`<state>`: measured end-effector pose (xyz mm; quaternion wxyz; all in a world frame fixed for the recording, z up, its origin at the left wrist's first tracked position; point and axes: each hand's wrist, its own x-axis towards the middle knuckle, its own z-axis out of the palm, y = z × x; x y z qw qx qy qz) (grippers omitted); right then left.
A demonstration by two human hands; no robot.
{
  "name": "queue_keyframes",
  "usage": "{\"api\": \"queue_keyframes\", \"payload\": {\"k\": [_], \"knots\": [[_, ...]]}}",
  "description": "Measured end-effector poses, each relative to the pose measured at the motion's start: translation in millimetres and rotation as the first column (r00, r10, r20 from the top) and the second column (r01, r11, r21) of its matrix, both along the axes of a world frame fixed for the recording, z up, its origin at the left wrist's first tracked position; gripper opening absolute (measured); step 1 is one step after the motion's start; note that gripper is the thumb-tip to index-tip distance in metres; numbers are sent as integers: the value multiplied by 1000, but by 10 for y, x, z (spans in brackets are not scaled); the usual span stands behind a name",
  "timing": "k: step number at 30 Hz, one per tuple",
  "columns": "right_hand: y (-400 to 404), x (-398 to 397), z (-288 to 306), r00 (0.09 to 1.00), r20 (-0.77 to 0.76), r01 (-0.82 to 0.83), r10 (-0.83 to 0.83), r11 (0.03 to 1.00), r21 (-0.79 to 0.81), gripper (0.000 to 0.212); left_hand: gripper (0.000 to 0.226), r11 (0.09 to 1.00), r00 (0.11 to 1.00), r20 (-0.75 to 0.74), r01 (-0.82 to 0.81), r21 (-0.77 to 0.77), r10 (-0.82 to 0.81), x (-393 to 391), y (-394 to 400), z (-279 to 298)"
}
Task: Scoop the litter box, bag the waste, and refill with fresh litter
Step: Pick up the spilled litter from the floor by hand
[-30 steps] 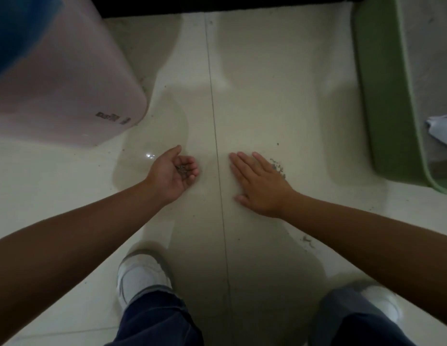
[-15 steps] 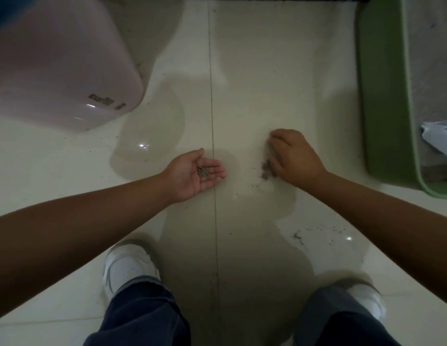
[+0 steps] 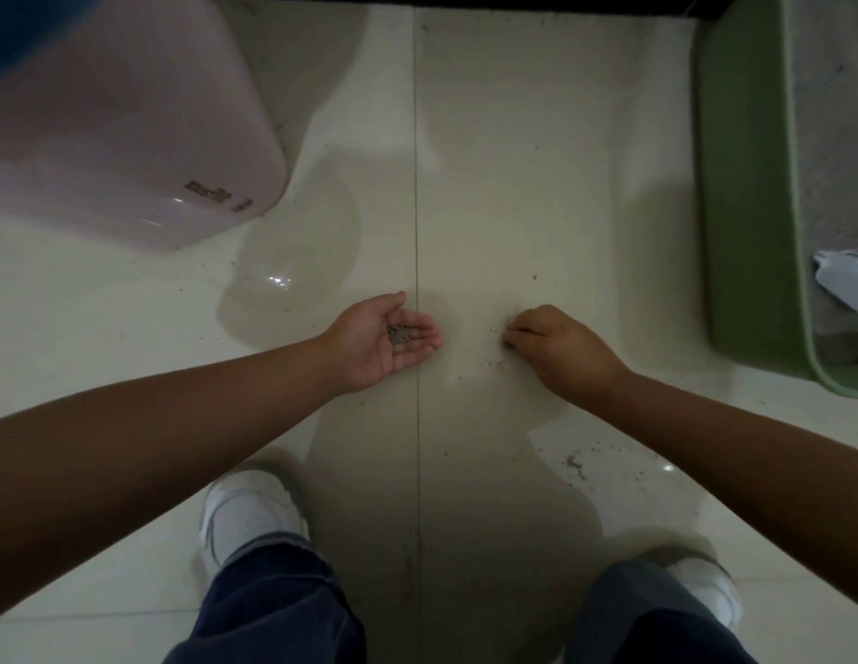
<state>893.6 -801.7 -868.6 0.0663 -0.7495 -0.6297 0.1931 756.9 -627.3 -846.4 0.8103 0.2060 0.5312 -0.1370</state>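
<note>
The left hand lies palm up, fingers relaxed, cupping a small heap of litter grains. Just right of it, the right hand has its grip curled, fingertips pinching grains off the floor. The green litter box stands well right of that grip; a pink bin stands beyond the left hand.
</note>
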Motion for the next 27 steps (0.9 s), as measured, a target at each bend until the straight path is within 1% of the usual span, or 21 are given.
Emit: {"api": "queue_keyframes", "payload": {"k": [1, 4, 5, 7, 9, 10, 11, 12, 13, 14, 15, 17, 18, 19, 20, 21, 23, 24, 25, 26, 27], "knots": [[24, 20, 9, 999, 19, -34, 34, 999, 15, 16, 48, 1000, 1000, -2, -2, 2, 2, -2, -1, -1], [86, 52, 20, 991, 66, -119, 119, 993, -7, 31, 46, 1000, 1000, -3, -12, 0, 12, -12, 6, 0], [96, 62, 11, 988, 87, -131, 131, 991, -6, 27, 46, 1000, 1000, -4, -17, -1, 17, -15, 9, 5], [124, 65, 38, 985, 92, -141, 144, 989, -40, 3, 46, 999, 999, -5, -37, 1, 37, -18, 18, 23], [174, 36, 37, 996, -13, -87, 86, 990, -113, 23, 45, 997, 997, -6, -72, 12, 72, -15, 37, 38], [220, 14, 79, 998, -9, -57, 56, 991, -125, 26, 45, 996, 996, -8, -86, 18, 86, -14, 50, 44], [249, -3, 86, 999, 19, -28, 30, 993, -113, 21, 46, 995, 995, -11, -96, 24, 96, -17, 63, 48], [280, -24, 127, 997, 11, 71, -70, 985, -155, 11, 46, 995, 995, -15, -100, 30, 100, -23, 73, 51], [299, -20, 122, 977, 3, 211, -213, 967, -141, 4, 47, 994, 995, -21, -102, 35, 102, -32, 81, 45], [310, -26, 148, 919, -49, 376, -391, 907, -187, 12, 47, 994, 994, -26, -102, 40, 104, -41, 84, 43], [325, -29, 174, 849, -118, 483, -515, 847, -223, 15, 47, 994, 994, -31, -104, 46, 105, -47, 81, 38], [425, -77, 289, 660, -330, 634, -675, 736, -236, 13, 47, 993, 993, -38, -111, 51, 113, -48, 45, 42], [489, -126, 345, 549, -454, 666, -702, 695, -269, 12, 47, 991, 992, -40, -120, 51, 122, -43, 15, 50], [556, -189, 440, 448, -569, 652, -690, 687, -320, 14, 46, 990, 991, -42, -128, 51, 130, -38, -18, 59], [600, -245, 506, 395, -642, 606, -658, 711, -357, 16, 45, 990, 990, -42, -133, 46, 135, -31, -51, 72], [625, -292, 576, 403, -661, 557, -634, 742, -373, 18, 45, 990, 990, -40, -135, 37, 137, -27, -80, 73], [605, -288, 617, 507, -623, 488, -596, 794, -362, 18, 42, 991, 990, -38, -135, 17, 136, -26, -116, 66], [567, -236, 591, 543, -579, 497, -608, 789, -363, 19, 40, 992, 991, -42, -124, 15, 124, -31, -119, 62], [531, -174, 571, 558, -535, 532, -635, 768, -358, 19, 39, 995, 993, -50, -102, 22, 103, -35, -111, 53], [475, -99, 531, 599, -467, 558, -650, 758, -339, 20, 39, 996, 995, -60, -78, 33, 79, -38, -98, 52], [421, -35, 500, 670, -376, 560, -640, 768, -310, 20, 39, 997, 996, -66, -61, 47, 64, -43, -82, 45]]}}
